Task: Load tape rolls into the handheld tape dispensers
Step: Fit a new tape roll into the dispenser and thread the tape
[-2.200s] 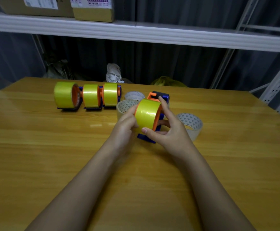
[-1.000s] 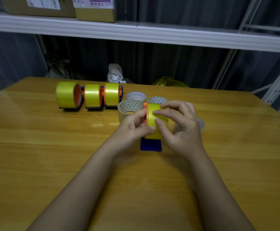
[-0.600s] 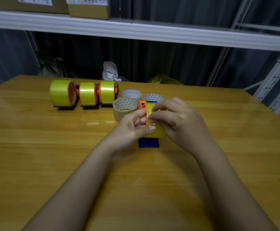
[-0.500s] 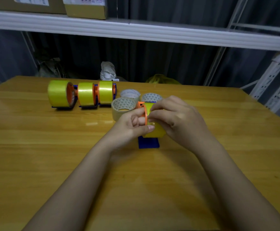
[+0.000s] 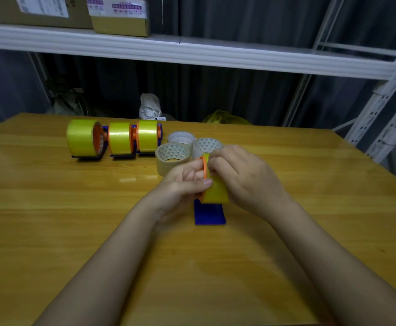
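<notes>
A blue handheld dispenser [image 5: 209,212] with an orange hub stands in the middle of the wooden table [image 5: 51,231], carrying a yellow tape roll [image 5: 216,191]. My left hand [image 5: 183,182] grips the roll's left side at the orange rim, thumb across its front. My right hand [image 5: 244,175] curls over the top and right side of the same roll, fingertips pinching at its upper face. The dispenser's front end is hidden behind my hands.
Three loaded dispensers with yellow rolls [image 5: 119,138] stand in a row at the back left. Three clear tape rolls [image 5: 172,157] lie just behind my hands. A white shelf [image 5: 192,52] with cardboard boxes [image 5: 119,15] spans the back; a metal rack [image 5: 385,123] stands at the right.
Since 2.2 s ago the dispenser has been turned so its blue handle end points at me. My right hand moved from the roll's side onto its top. Both hands kept hold throughout.
</notes>
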Demonstrator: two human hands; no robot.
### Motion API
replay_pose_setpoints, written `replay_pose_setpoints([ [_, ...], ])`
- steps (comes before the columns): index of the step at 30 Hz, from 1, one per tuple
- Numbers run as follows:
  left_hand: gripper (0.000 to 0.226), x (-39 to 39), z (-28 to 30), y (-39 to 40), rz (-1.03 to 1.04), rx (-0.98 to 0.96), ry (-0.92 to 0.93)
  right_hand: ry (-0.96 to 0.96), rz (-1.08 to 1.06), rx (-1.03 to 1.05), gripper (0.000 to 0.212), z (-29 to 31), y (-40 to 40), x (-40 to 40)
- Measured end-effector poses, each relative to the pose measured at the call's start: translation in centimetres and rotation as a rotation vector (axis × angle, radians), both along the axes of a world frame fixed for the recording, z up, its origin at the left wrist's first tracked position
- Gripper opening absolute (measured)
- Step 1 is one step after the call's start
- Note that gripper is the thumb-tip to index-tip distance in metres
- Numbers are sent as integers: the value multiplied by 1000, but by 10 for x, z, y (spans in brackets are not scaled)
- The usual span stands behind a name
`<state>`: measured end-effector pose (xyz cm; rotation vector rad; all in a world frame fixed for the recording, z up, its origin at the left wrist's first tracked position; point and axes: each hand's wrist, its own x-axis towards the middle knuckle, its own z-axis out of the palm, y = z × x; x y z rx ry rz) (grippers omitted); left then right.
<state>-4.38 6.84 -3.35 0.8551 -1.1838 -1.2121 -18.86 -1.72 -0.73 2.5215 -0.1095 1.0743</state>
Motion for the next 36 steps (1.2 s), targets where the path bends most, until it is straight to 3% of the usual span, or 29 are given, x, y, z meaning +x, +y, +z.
replay_pose_setpoints([
  [2, 22, -4, 3, 2, -49, 53, 101, 10, -43, -26, 30, 0, 1, 0],
  [4, 16, -9, 3, 2, -4, 81, 147, -2, -52, -20, 48, 2, 5, 0],
  [7, 31, -13, 3, -3, 78, 103, 181, -19, -24, 5, 55, 4, 9, -1],
  [12, 48, -10, 6, -2, 161, 134, 219, -52, 20, 6, 29, 7, 9, 1],
  [21, 27, -4, 15, 3, 263, -99, 259, -203, 94, -19, 5, 22, 13, 12],
  [24, 39, 0, 20, 5, 275, -192, 259, -208, 86, 21, 4, 25, 14, 13],
  [27, 52, 1, 23, 6, 341, -214, 295, -213, 116, 172, 9, 23, 13, 13],
  [31, 25, -1, 20, 3, 423, -245, 323, -405, 200, 587, 18, 9, 16, 22],
  [36, 26, 1, 18, 0, 490, -266, 378, -542, 165, 1106, 25, -2, 23, 39],
])
